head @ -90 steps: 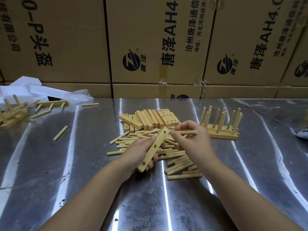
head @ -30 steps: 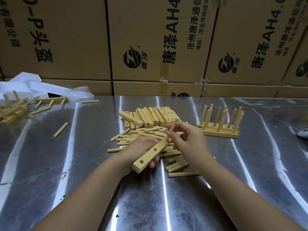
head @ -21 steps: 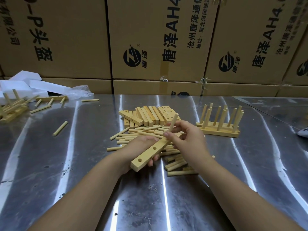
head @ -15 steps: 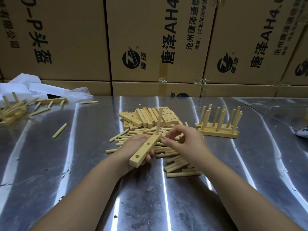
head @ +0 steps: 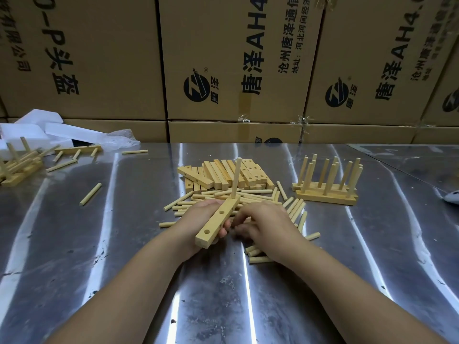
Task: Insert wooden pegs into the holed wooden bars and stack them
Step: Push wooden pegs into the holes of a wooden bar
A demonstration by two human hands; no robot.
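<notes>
My left hand [head: 198,219] grips a holed wooden bar [head: 217,220] above the table, its near end pointing toward me. One peg [head: 236,178] stands upright in the bar's far hole; two holes nearer me show empty. My right hand [head: 265,227] is lowered palm down onto the heap of loose pegs [head: 248,197], fingers curled among them; whether it holds one is hidden. Behind the heap lies a pile of plain bars [head: 223,173]. A stack of bars with upright pegs [head: 327,182] stands at the right.
The steel table [head: 124,244] is backed by a wall of cardboard boxes [head: 236,58]. At far left lie more pegged bars [head: 17,165], stray pegs [head: 90,193] and white foam blocks [head: 37,130]. A white object [head: 452,197] sits at the right edge.
The right hand pushed a peg upright into the bar's far hole, let go of it, and dropped onto the loose pegs. The left hand keeps holding the bar.
</notes>
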